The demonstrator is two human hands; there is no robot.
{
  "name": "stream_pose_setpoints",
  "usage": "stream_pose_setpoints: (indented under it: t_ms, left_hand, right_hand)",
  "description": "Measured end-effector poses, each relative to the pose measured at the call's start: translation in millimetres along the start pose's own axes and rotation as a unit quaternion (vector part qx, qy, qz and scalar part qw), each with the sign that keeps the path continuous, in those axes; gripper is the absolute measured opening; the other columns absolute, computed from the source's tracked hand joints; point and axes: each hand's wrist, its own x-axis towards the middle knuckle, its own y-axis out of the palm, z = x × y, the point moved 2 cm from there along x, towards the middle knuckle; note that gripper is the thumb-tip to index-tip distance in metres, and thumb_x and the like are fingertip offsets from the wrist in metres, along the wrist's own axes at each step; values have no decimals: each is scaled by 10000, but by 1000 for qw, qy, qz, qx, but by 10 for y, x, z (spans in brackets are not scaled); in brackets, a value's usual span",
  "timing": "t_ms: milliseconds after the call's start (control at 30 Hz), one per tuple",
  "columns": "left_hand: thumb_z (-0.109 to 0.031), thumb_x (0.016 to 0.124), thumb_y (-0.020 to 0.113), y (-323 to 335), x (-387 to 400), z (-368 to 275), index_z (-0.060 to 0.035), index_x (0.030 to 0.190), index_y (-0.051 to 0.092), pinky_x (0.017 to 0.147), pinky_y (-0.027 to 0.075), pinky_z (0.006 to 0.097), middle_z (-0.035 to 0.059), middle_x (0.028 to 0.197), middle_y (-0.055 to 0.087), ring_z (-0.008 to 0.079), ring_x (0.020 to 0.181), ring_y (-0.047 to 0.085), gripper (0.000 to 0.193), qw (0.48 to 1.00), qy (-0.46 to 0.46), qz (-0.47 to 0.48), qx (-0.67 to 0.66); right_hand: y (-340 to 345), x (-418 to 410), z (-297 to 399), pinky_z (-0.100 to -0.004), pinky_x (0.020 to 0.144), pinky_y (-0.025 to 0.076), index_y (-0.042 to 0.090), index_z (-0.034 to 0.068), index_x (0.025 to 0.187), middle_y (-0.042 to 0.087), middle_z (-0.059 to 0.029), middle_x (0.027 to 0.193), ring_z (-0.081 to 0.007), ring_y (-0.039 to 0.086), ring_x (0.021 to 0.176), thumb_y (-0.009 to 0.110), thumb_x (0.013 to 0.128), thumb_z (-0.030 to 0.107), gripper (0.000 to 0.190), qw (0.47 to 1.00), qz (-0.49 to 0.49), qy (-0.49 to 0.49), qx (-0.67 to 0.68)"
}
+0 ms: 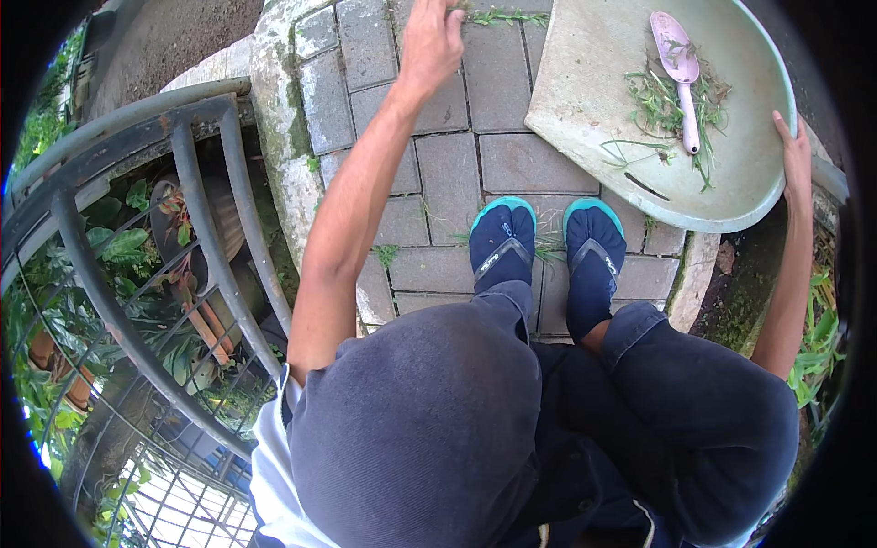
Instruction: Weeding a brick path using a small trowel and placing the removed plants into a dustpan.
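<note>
My left hand [435, 42] reaches over the grey paving blocks [449, 178] at the top edge, fingers bent, with a bit of something greenish at the fingertips beside a strip of weeds [503, 16] in a joint. My right hand [795, 151] grips the rim of a pale green plastic dustpan-like scoop [589, 75] at the right. On the scoop lie pulled weeds [651, 103] with soil, and a pale pink hand trowel [685, 89] rests on top of them, its handle towards me.
My feet in dark socks and flip-flops [514, 233] stand on the paving. A curved metal railing gate [205, 205] with mesh is at the left, potted plants [123, 240] behind it. Mossy concrete edging [274, 89] borders the path. Small weeds [386, 255] grow in the joints.
</note>
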Motion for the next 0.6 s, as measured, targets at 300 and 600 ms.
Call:
stream_pose_setpoints:
  t_ms: [300, 600]
  left_hand:
    - [-51, 907, 640, 679, 193, -1710, -56, 1085, 648, 815, 557, 466, 126, 1081, 696, 282, 988, 685, 178, 980, 74, 50, -176]
    - [-197, 922, 704, 243, 107, -664, -21, 1169, 618, 877, 488, 494, 166, 1092, 601, 365, 1051, 578, 315, 995, -10, 60, 84]
  right_hand:
    - [64, 53, 50, -326, 878, 534, 543, 17, 1386, 669, -101, 1161, -168, 655, 990, 696, 978, 384, 570, 999, 25, 28, 14]
    - [40, -29, 29, -319, 886, 526, 554, 15, 1376, 665, -87, 1148, -155, 641, 999, 699, 976, 382, 562, 1000, 15, 2, 18]
